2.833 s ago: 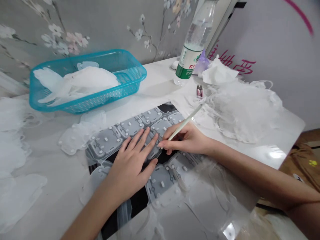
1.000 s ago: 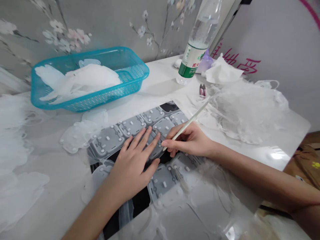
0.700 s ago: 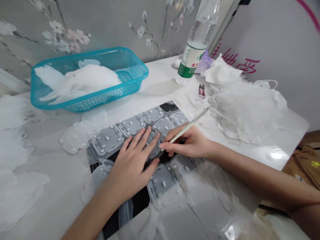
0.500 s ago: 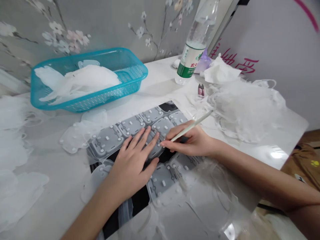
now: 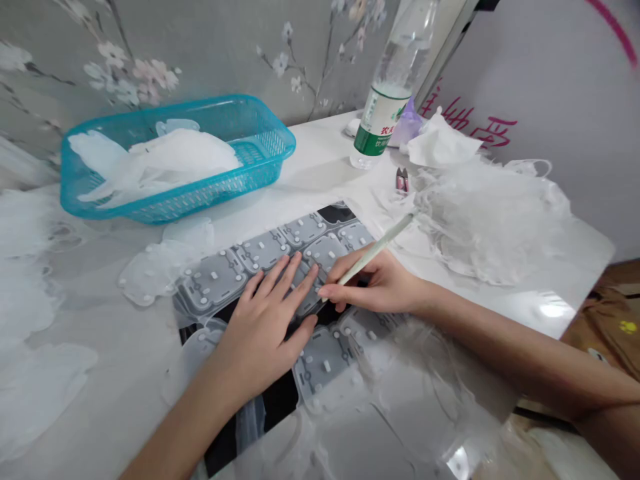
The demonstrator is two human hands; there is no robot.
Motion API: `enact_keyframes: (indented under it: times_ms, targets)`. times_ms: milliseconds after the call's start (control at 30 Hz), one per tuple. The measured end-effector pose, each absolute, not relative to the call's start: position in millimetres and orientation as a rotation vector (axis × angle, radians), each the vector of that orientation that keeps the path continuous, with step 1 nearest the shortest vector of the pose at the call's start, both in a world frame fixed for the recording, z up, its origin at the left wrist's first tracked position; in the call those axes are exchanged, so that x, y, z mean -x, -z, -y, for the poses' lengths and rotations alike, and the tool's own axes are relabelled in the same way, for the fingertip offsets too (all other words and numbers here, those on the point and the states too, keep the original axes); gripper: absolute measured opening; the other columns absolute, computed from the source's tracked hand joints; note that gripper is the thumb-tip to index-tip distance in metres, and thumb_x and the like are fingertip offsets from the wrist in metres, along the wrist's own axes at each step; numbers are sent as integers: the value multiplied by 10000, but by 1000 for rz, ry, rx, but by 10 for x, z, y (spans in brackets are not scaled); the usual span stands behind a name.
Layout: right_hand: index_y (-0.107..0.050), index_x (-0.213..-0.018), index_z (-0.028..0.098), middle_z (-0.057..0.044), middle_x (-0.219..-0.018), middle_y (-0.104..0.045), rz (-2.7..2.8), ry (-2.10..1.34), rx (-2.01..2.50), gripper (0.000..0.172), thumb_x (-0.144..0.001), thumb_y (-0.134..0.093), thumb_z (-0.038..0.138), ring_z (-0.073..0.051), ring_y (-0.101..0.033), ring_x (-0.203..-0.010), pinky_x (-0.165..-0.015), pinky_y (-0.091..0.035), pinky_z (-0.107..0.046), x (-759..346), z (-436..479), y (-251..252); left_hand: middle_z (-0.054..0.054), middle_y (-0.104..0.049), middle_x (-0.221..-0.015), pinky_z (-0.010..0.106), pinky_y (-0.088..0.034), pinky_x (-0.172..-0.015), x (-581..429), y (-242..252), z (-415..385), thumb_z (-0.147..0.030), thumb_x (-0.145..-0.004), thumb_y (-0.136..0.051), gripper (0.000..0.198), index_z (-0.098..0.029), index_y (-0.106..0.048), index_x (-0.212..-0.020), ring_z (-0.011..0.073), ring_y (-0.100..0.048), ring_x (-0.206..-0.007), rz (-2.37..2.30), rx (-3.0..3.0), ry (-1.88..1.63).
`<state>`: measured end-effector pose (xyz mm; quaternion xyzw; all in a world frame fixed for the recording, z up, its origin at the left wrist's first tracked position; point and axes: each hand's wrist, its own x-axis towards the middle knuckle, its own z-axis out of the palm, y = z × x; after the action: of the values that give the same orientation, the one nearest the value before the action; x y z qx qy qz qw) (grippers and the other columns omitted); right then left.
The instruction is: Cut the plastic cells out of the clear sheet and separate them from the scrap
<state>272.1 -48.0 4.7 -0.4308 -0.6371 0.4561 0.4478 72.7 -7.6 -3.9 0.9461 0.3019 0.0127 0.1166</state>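
Observation:
A translucent rubber keypad sheet with small white nubs lies over a black mat in the middle of the table. My left hand lies flat on the sheet, fingers stretched out and pressing it down. My right hand is closed in a pen-like grip on a thin pale stick tool. The tool's tip meets the sheet just beside my left fingertips, and its far end points up to the right.
A teal plastic basket with white trimmed pieces stands at the back left. A water bottle, crumpled tissue and small clippers sit at the back. A heap of thin white scraps lies right; more pieces lie left.
The stick tool has rocked slightly up and down in my right hand at the same spot on the sheet. My left hand has stayed flat in place.

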Motion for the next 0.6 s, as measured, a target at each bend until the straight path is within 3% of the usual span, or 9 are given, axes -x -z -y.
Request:
enact_keyframes:
  times_ms: [300, 600]
  targets:
    - [-619, -682, 116, -14, -582, -611, 1877, -767, 1048, 154, -825, -615, 172, -66, -552, -488, -463, -446, -165, -2791, 445, -110, 23, -148, -1556, 534, -263, -1102, -721, 44, 75, -414, -930, -353, 554, -305, -238, -1461, 238, -177, -1427, -886, -2779, -5]
    - [-637, -742, 110, -1, -606, -624, 1618, -1135, 1080, 97, -791, -659, 192, -79, -611, -484, -416, -469, -132, -2746, 479, -75, 28, -153, -1554, 528, -265, -1104, -720, 33, 78, -416, -926, -366, 551, -292, -268, -1453, 237, -188, -1424, -889, -2782, -5]
